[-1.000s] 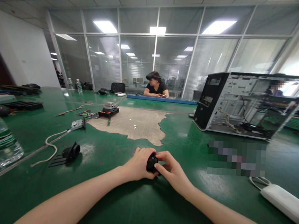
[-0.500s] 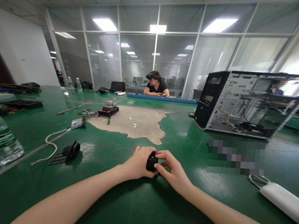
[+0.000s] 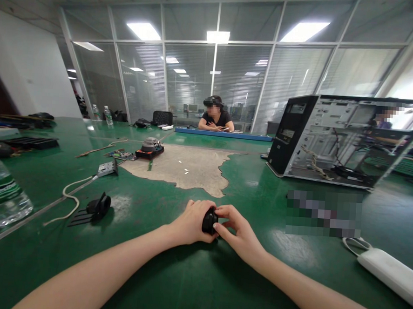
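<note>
A small black part (image 3: 210,221) is between my two hands, just above the green table (image 3: 192,275). The fingers of my left hand (image 3: 192,222) wrap round its far and left sides, with the thumb along the near side. My right hand (image 3: 236,225) pinches its right edge between thumb and fingertips. Much of the part is hidden by my fingers, so its full shape cannot be made out. To the left lies a black plastic piece (image 3: 98,206) with a round ring and several thin prongs.
An open computer case (image 3: 295,136) stands at the right, near a white power strip (image 3: 388,273). A water bottle (image 3: 1,193) is at the left edge. Farther back are a metal bracket (image 3: 106,168), a heat sink (image 3: 151,147) and a seated person (image 3: 216,118).
The whole view has shifted up slightly. Both hands keep their hold on the black part, which looks turned a little. Across the table, the person's head and one hand have moved.
</note>
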`<state>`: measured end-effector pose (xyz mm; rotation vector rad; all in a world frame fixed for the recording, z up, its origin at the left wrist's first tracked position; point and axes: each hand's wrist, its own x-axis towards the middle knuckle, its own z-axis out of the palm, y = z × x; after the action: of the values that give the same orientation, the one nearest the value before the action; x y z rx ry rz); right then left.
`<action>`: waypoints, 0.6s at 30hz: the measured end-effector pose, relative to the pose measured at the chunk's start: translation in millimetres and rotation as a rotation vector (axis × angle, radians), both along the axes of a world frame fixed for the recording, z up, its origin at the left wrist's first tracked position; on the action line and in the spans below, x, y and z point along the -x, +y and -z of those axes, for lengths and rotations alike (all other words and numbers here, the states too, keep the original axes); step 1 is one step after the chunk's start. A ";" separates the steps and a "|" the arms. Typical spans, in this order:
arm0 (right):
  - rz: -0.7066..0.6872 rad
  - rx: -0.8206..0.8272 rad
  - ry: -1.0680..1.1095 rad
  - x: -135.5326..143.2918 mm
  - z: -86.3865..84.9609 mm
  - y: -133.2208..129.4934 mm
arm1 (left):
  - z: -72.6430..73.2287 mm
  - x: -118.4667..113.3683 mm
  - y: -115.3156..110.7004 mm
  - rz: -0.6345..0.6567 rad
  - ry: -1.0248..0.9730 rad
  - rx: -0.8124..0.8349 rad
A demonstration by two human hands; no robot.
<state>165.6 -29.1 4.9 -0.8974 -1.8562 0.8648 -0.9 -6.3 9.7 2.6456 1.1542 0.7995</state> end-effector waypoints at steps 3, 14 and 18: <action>-0.003 0.045 0.032 0.6 0.9 1.5 | 0.8 -0.8 0.4 -0.009 0.000 0.009; -0.018 0.007 -0.015 0.2 -0.2 0.0 | 1.5 -0.3 1.1 -0.005 0.002 0.009; -0.007 0.022 0.011 0.5 0.5 1.2 | 3.0 -0.4 1.9 -0.008 -0.010 -0.001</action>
<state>165.1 -27.8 4.4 -0.8983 -1.8448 0.8939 -0.5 -4.3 6.7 2.6362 1.1631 0.8138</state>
